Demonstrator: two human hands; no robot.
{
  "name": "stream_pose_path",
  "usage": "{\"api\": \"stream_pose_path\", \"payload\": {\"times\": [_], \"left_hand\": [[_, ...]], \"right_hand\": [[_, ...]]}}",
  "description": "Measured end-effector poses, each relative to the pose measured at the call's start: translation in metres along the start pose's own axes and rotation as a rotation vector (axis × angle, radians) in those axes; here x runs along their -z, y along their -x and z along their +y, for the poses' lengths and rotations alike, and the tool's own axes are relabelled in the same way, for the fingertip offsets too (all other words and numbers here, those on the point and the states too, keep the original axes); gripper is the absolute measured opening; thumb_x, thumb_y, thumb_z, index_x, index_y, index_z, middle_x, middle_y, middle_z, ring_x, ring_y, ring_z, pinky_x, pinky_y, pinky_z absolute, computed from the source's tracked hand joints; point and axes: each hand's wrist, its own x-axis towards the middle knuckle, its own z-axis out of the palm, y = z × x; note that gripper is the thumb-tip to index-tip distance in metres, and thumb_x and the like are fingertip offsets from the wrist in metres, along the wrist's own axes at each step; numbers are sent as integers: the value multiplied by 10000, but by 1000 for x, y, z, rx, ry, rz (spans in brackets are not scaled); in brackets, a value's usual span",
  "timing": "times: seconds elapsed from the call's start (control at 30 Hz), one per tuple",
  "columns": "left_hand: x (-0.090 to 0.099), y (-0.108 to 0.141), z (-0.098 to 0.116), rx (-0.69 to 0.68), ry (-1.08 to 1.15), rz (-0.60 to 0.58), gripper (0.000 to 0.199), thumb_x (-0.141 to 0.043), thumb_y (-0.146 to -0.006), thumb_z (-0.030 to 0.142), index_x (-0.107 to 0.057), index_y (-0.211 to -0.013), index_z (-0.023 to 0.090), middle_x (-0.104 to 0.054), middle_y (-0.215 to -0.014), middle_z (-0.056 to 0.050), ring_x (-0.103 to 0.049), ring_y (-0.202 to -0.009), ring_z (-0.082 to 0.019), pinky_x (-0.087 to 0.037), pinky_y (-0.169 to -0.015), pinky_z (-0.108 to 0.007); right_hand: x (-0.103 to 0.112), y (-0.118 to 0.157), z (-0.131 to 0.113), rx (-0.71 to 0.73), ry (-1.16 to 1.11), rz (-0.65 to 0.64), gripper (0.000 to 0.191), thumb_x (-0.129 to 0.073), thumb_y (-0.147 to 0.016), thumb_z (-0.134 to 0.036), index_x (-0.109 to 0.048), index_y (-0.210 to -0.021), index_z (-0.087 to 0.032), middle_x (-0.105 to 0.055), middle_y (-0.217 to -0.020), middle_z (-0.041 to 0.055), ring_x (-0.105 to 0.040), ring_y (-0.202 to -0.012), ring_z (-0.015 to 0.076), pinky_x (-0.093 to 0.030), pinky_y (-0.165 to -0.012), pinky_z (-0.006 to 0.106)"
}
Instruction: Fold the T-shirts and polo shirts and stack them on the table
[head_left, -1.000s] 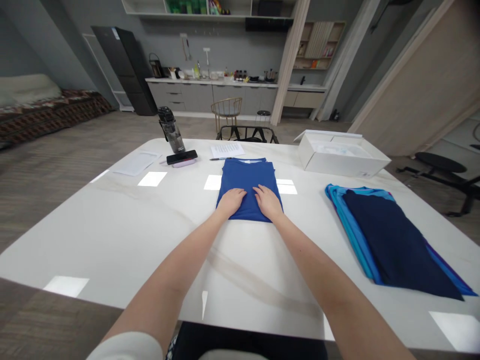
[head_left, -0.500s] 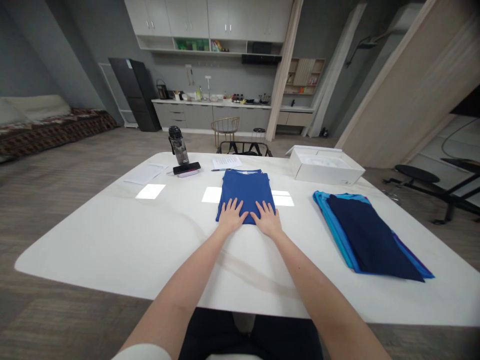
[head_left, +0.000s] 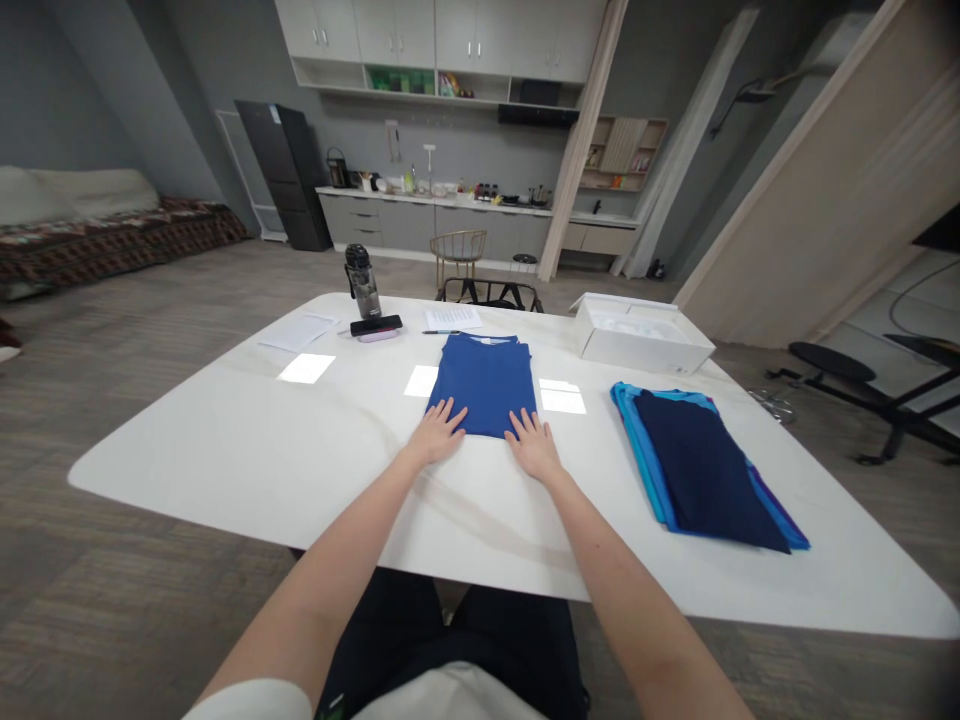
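Head view: I have both hands down on the table, palms low, reaching forward.
Left fingers (head_left: 452, 413): spread and flat, tips resting on the near edge of the shirt, pinching nothing.
Right fingers (head_left: 523, 425): spread and flat, tips at the shirt's near edge, also pinching nothing.
Left hand (head_left: 437, 435): at the shirt's near left corner.
Right hand (head_left: 534, 448): at the shirt's near right corner, mostly on the bare tabletop.
Blue T-shirt (head_left: 484, 385): folded flat, directly ahead of and between my fingers, collar at the far end.
Right of my fingers: a stack of folded shirts (head_left: 701, 470), navy over turquoise, well apart from the blue one.
Far right of my fingers: a white box (head_left: 643, 345), holding something white.
Ahead of my fingers: a sheet of paper (head_left: 452, 318) with a pen (head_left: 439, 332) just beside it.
Ahead and left of my fingers: a phone (head_left: 375, 325), a water bottle (head_left: 362, 285) and another sheet of paper (head_left: 298, 333).
Under all of it: a white table (head_left: 187, 460).
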Motion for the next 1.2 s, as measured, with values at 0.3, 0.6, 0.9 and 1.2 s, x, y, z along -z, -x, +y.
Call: {"api": "stream_pose_path", "payload": {"times": [0.3, 0.6, 0.9, 1.2], "left_hand": [[20, 13, -6, -19, 96, -9, 620, -413, -923, 72, -509, -1518, 215, -381, -1642, -84, -336, -1533, -224, -292, -1258, -442], [7, 20, -13, -28, -46, 91, 618, -345, -911, -43, -575, -1454, 141, -519, -1544, -115, -462, -1459, -175, -353, -1232, -343], [23, 46, 11, -82, -138, 29, 542, -393, -946, 11, -615, -1406, 194, -554, -1512, -132, -600, -1337, -249, -545, -1043, -393], [32, 158, 61, -258, -112, -127, 346, -505, -931, 67, -692, -1186, 207, -710, -1266, -145, -698, -1093, -254, -570, -897, -388]], "right_hand": [[15, 21, 3, -274, -132, 286, 389, -397, -1053, -363, -651, -1305, -210, -664, -1261, 131, -593, -1164, 273, -401, -991, 378], [11, 10, 3, -340, -58, 275, 358, -440, -1056, -414, -673, -1129, -152, -716, -1122, 143, -640, -1079, 274, -407, -918, 367], [27, 35, 16, -329, -15, 62, 339, -447, -1058, -393, -693, -1066, -160, -744, -1085, 139, -691, -1005, 258, -444, -797, 317], [38, 144, 41, -227, -135, -233, 249, -560, -1001, -373, -661, -826, -228, -756, -861, 81, -702, -808, 228, -396, -678, 292]]}}
